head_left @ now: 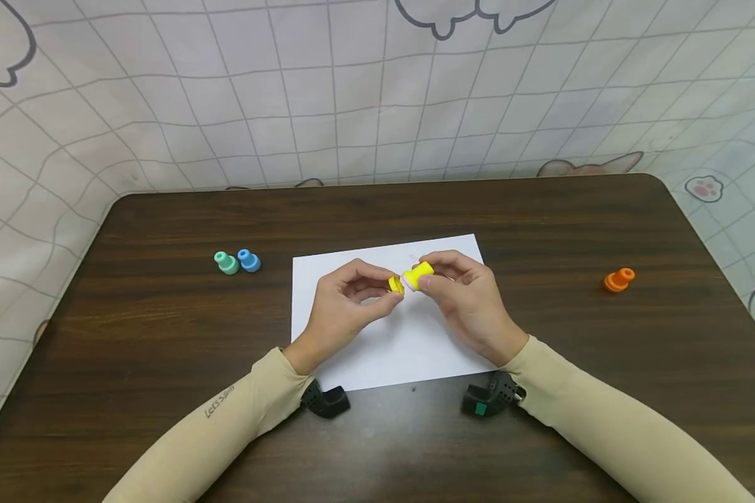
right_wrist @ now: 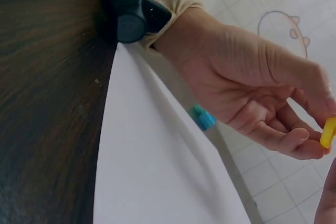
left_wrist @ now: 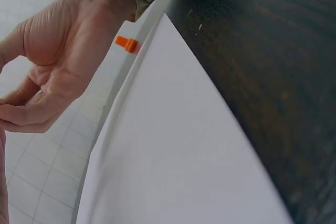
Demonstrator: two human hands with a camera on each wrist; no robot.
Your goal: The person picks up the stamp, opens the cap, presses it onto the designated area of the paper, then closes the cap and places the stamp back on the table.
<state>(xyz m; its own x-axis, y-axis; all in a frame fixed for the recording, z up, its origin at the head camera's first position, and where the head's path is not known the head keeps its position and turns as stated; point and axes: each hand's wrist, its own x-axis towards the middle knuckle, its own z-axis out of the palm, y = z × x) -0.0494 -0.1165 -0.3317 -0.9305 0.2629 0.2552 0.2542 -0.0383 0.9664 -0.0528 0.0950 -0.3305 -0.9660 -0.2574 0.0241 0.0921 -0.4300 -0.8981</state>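
Note:
Over a white sheet of paper (head_left: 390, 349), my left hand (head_left: 346, 300) pinches a small yellow cap (head_left: 396, 285) between thumb and fingers. Close beside it, my right hand (head_left: 475, 304) holds a yellow stamp (head_left: 420, 273) by its handle, its pale pinkish end tilted down toward the cap. Whether stamp and cap touch is hard to tell. The right wrist view catches the left hand (right_wrist: 247, 82) across the paper, with the cap (right_wrist: 328, 132) at the frame's edge. In the left wrist view the right hand (left_wrist: 63, 61) appears, but the stamp is out of frame.
Left of the paper stand a green stamp (head_left: 226, 263) and a blue stamp (head_left: 249, 260), side by side. An orange stamp (head_left: 619, 280) lies far right on the dark wooden table (head_left: 163, 328). Behind the table hangs a grid-patterned cloth (head_left: 352, 91).

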